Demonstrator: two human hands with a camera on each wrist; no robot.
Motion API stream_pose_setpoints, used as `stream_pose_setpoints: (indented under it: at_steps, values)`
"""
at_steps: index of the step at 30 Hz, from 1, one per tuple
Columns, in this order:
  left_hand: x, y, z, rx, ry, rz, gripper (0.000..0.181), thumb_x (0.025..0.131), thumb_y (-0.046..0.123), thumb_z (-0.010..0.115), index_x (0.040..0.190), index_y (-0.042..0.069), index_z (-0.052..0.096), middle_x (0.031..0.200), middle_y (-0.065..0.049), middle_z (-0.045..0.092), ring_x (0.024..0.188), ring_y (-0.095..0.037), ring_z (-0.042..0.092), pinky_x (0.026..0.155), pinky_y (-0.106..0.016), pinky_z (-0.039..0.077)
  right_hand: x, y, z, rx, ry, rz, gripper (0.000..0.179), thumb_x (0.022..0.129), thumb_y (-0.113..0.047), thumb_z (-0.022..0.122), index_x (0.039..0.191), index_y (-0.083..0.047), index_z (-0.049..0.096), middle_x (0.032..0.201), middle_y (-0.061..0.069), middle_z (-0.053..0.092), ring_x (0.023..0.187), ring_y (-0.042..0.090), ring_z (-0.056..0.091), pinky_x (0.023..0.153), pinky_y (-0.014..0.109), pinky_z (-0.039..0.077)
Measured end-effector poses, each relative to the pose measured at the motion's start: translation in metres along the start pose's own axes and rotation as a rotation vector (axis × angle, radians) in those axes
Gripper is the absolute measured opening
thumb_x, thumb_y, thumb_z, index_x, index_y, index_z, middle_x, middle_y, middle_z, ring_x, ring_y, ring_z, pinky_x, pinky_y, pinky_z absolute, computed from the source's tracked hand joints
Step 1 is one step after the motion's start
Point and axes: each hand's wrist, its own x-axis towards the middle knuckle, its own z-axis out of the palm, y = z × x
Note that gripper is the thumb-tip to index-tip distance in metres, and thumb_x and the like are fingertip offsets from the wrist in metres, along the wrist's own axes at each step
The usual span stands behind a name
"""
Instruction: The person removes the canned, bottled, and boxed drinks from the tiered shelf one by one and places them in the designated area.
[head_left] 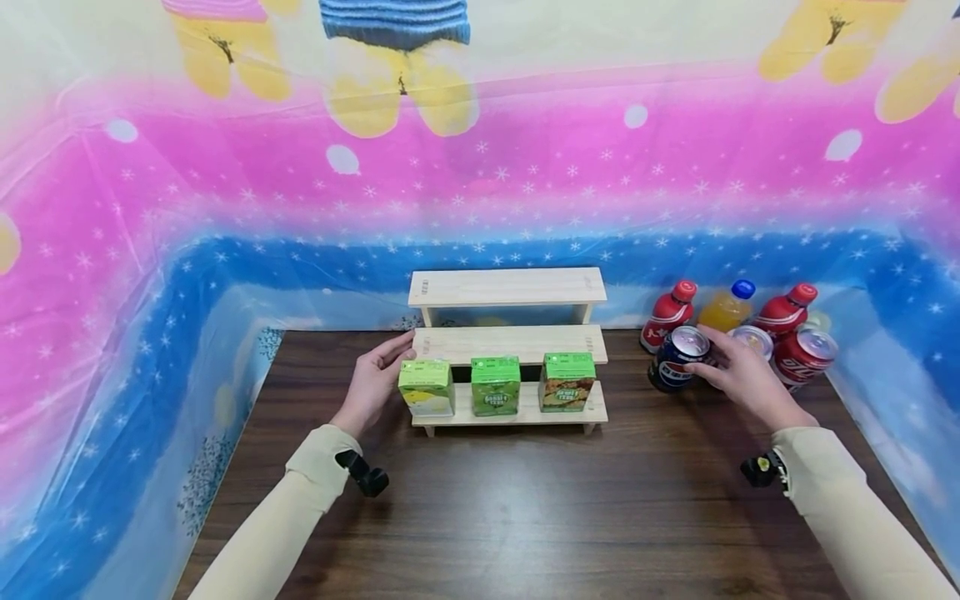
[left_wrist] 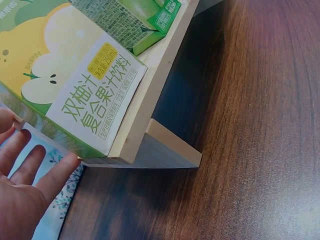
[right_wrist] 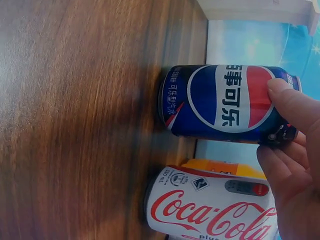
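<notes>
My right hand (head_left: pixel 742 379) grips a dark blue Pepsi can (head_left: pixel 670 367) near its top, with the thumb on one side and fingers on the other in the right wrist view. The can stands upright in the drinks group. A white Coca-Cola can (right_wrist: pixel 210 207) is right beside it. My left hand (head_left: pixel 369 385) is at the left end of a three-tier wooden rack (head_left: pixel 510 343), fingertips at the middle tier's edge, fingers loosely extended. Close to that hand, a yellow-green juice carton (head_left: pixel 427 390) stands on the lowest tier.
A green carton (head_left: pixel 495 387) and a brown-green carton (head_left: pixel 567 385) share the lowest tier. Behind the cans stand two red bottles (head_left: pixel 670 312) and an orange drink bottle (head_left: pixel 725 308). A red can (head_left: pixel 804 358) is at the right. Printed cloth (head_left: pixel 480 192) borders the brown table (head_left: pixel 495 508).
</notes>
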Motion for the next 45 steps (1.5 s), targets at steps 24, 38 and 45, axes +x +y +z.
stream_pose_setpoints:
  at_steps: [24,38,45]
  values:
    - [-0.001,0.006,0.001,0.001,0.000,0.002,0.047,0.108,0.017,0.060,0.154,0.015,0.053,0.155,-0.012,0.053,0.125,-0.012,0.063,0.086,-0.018,0.056,-0.007,-0.050,-0.004,0.063,0.259,-0.062,0.043,0.100,-0.027,0.073,0.135,-0.003,0.066,0.126,0.019,0.069,0.101,0.033,0.068,0.082,0.012,0.049]
    - [-0.003,0.005,0.003,-0.009,0.007,-0.002,0.046,0.109,0.011,0.057,0.154,0.013,0.052,0.155,-0.014,0.052,0.131,-0.021,0.061,0.085,-0.020,0.058,-0.004,-0.091,0.027,0.213,0.107,-0.100,0.049,0.098,-0.025,0.076,0.140,-0.004,0.061,0.134,0.018,0.065,0.113,0.037,0.068,0.090,0.013,0.053]
    - [-0.004,0.005,0.003,-0.013,0.010,-0.008,0.046,0.109,0.012,0.057,0.155,0.013,0.052,0.156,-0.014,0.052,0.128,-0.018,0.062,0.085,-0.019,0.057,-0.002,-0.109,0.048,0.320,0.032,-0.112,0.062,0.094,-0.024,0.081,0.148,-0.009,0.055,0.139,0.016,0.064,0.121,0.036,0.066,0.101,0.043,0.055]
